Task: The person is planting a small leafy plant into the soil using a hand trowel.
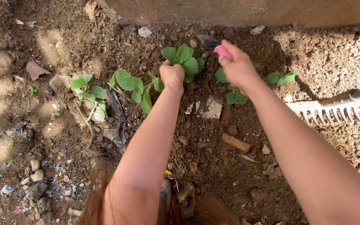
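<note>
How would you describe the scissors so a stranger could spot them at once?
Start at the left hand in the soil. Left of that arm, between two leafy seedlings, lie the scissors: dark metal blades pointing up, loops toward the viewer, the only metal among leaves.

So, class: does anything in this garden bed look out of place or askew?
Yes. The seedling at the left leans over, its stem bent along the soil, unlike the upright seedling by the left hand. Scissors lie in the dirt beside it.

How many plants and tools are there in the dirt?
Green plants: 5
Scissors: 1
Rakes: 1
Pink-handled tool in the right hand: 1
Total: 8
</note>
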